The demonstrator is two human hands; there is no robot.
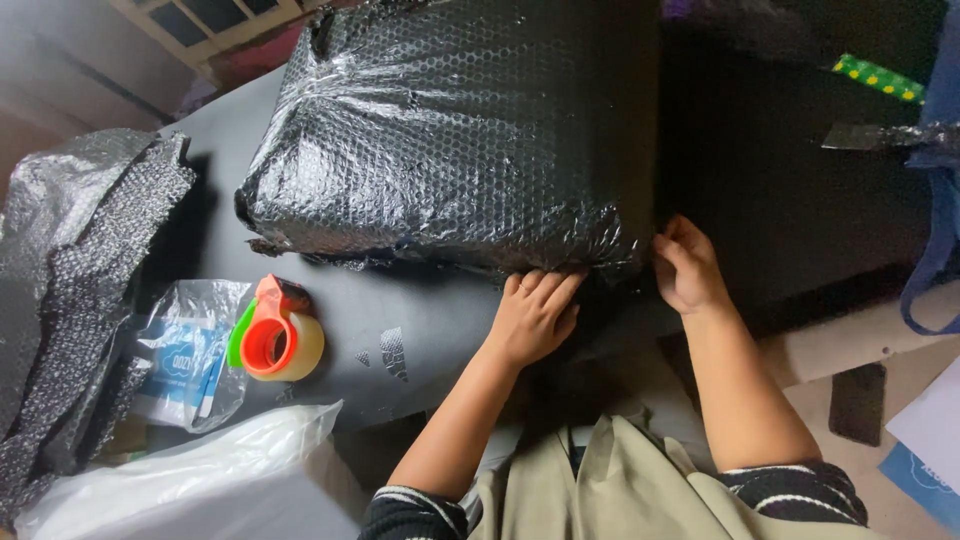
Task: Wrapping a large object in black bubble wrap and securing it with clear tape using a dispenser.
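A large parcel wrapped in black bubble wrap [450, 130] lies on a dark sheet [400, 340] in front of me. My left hand [535, 315] presses flat against the parcel's near edge, fingers tucked under the wrap. My right hand [688, 265] pinches the wrap at the parcel's near right corner. A tape dispenser [275, 335], orange and green with a roll of clear tape, rests on the sheet left of my left hand, apart from it.
Loose black bubble wrap [70, 290] is heaped at the left. A clear plastic packet with a blue and white item [185, 360] lies beside the dispenser. A white plastic bag [200, 480] sits at the lower left. Blue fabric straps [935, 250] hang at the right.
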